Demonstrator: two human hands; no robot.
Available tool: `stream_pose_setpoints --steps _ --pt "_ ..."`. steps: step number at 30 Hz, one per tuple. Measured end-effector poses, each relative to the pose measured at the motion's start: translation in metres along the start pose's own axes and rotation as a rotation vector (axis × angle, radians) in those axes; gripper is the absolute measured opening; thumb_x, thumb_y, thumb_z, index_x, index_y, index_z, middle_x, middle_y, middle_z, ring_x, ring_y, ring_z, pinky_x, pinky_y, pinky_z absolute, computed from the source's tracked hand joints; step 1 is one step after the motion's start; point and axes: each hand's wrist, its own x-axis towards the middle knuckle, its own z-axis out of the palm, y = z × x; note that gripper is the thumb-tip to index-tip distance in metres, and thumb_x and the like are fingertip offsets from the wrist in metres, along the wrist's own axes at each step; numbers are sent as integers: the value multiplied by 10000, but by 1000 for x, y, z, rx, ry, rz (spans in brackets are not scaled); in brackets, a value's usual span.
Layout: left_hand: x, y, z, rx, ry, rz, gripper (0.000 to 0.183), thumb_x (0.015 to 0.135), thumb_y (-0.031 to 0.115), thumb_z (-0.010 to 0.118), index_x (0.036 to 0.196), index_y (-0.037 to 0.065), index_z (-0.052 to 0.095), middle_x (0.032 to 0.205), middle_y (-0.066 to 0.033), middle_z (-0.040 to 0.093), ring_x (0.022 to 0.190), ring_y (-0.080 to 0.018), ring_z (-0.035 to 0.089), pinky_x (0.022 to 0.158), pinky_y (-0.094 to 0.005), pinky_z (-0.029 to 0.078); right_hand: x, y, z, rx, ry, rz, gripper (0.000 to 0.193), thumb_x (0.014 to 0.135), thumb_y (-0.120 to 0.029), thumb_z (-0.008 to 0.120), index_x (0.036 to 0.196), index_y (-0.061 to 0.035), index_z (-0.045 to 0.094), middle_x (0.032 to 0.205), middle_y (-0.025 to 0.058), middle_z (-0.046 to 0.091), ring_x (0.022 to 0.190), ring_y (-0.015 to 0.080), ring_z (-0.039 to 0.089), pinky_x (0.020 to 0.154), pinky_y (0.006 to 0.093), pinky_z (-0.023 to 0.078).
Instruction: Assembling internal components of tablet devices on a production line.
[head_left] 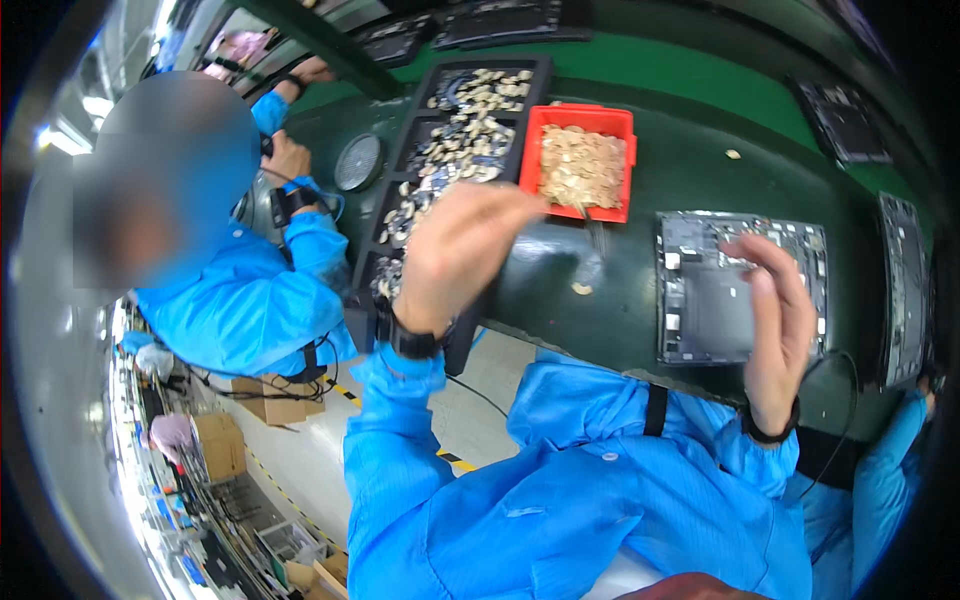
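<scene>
My left hand (460,255) is raised over the front edge of a black compartment tray (402,160), fingers pressed together and pointing toward a red plastic bin (632,165). Anything in that pinch is hidden. Small flat beige pieces (580,168) fill the bin. Pale and dark small parts (470,140) lie in the tray's compartments. On the right, my right hand (782,325) hovers at a flat black device housing (705,310) with exposed inner parts. Its fingers are curved, with thumb and forefinger apart, and nothing shows between them.
A thin tool-like object (597,238) and a loose beige piece (582,288) lie below the bin on the green worktop (620,310). More device housings (840,120) stand along the far and right edges. A co-worker in blue (250,290) sits left, beside a round dish (358,162).
</scene>
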Motion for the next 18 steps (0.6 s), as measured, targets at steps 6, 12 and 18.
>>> stream_pose_setpoints --steps 6,12,18 --pt "-4 55 31 -278 -103 190 331 723 15 812 1054 -5 820 1076 -157 781 886 -289 746 741 -357 616 20 36 14 351 -580 409 369 1137 -244 552 1277 64 702 1080 103 784 1011 123 697 898 290 547" --pt "-13 55 60 -325 -34 92 342 724 -39 837 1063 -8 804 1100 -153 780 908 -300 748 754 -363 616 3 27 8 518 -486 438 220 1051 -54 675 1222 76 717 999 140 798 918 149 750 860 285 596" --pt "-5 75 75 -235 95 -193 304 775 -59 844 1073 -24 798 1104 -145 785 929 -298 747 810 -356 597 -4 38 20 347 -176 285 221 1051 -66 678 1213 76 727 1032 141 809 954 150 759 875 280 592"
